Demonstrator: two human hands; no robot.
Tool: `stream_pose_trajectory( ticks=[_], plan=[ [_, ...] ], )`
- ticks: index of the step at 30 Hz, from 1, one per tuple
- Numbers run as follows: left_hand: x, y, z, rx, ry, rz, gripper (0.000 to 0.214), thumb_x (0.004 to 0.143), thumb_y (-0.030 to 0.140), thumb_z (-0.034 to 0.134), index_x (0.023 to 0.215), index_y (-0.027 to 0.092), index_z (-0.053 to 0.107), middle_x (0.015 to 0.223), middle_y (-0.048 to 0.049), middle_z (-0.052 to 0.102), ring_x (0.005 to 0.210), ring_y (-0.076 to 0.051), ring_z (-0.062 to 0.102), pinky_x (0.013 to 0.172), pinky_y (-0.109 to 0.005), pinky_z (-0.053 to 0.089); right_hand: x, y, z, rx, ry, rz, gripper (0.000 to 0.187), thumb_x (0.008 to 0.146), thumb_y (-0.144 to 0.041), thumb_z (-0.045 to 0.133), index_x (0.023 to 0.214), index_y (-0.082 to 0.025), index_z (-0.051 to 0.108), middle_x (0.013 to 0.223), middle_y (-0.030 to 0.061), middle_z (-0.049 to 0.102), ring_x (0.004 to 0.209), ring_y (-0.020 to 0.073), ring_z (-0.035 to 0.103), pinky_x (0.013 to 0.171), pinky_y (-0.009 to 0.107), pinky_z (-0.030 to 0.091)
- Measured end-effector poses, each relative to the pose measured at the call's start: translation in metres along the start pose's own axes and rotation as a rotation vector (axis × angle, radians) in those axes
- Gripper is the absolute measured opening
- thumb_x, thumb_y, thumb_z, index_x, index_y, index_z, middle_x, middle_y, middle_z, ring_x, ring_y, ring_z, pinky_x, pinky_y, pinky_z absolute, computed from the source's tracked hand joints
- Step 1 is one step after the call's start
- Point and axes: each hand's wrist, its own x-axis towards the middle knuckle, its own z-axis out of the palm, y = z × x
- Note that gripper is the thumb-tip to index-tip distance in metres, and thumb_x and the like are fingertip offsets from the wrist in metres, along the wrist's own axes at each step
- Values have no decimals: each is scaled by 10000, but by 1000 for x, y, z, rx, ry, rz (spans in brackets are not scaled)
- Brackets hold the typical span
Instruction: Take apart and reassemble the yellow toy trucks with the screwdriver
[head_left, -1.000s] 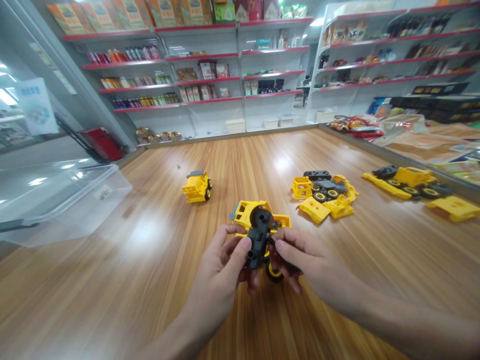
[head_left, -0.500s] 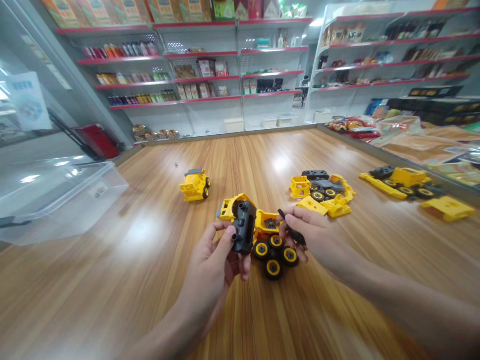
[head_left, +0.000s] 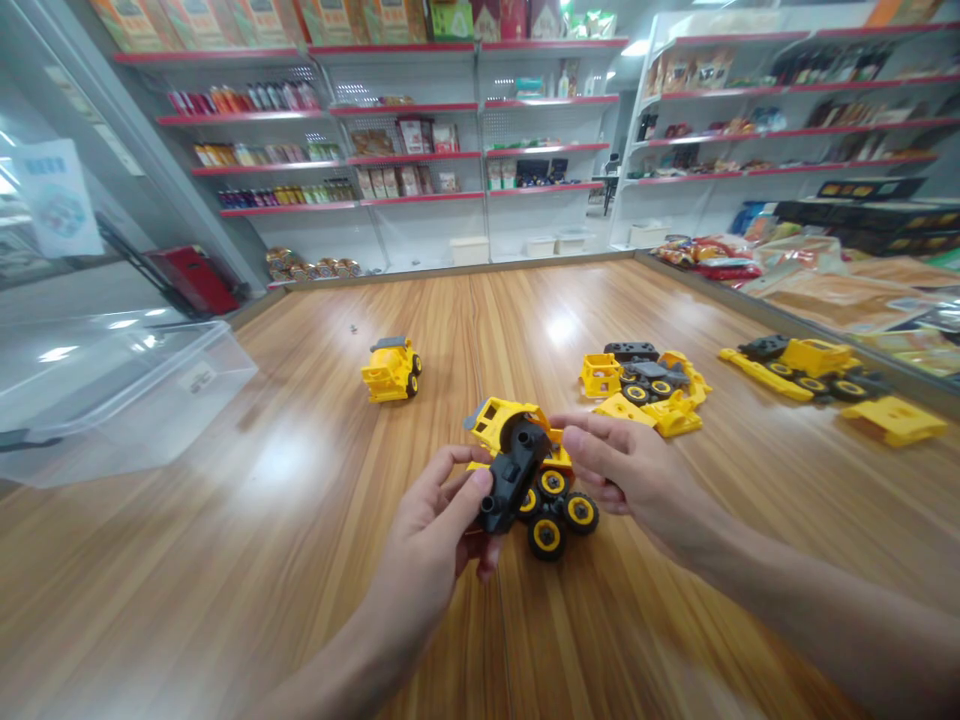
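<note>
My left hand (head_left: 450, 500) grips a toy truck body made of a black chassis (head_left: 511, 480) with a yellow cab (head_left: 504, 422) on its far end, its underside tilted towards me. Close by on the right, my right hand (head_left: 619, 455) has its fingers bent and fingertips at the edge of the cab. What lies inside those fingers is hidden. Several loose black wheels with yellow hubs (head_left: 547, 538) lie on the table just below the hands. A yellow truck part (head_left: 559, 457) shows partly behind the chassis.
A yellow toy truck (head_left: 391, 370) stands on the wooden table (head_left: 315, 580) to the left. Further right are a pile of yellow and black toy parts (head_left: 679, 412) and another partly built truck (head_left: 817, 357). A clear plastic box (head_left: 187, 400) sits at the left edge, packaged goods on the right.
The chassis and cab have tilted to the right and moved closer to my right hand. The slim black piece seen in my right hand before no longer shows.
</note>
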Motion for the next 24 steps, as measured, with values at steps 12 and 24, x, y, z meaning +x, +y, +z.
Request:
stream_pose_trajectory(
  ticks=[12,24],
  plan=[
    [-4,1,0,407,2,119,273,899,403,598,1101,219,604,858,-13,645,660,-104,567,484,-176,410,1,3,-2,-32,-48,26,307,840,-456,686,837,-150,683,653,-25,502,514,48,358,422,177,189],
    [-8,-4,-5,779,-41,273,301,901,388,586,1169,253,560,960,-22,658,765,-163,633,665,-301,530,-4,-5,-6,13,-95,-170,187,862,-332,654,825,-152,617,685,-31,472,543,62,335,438,197,202]
  ],
)
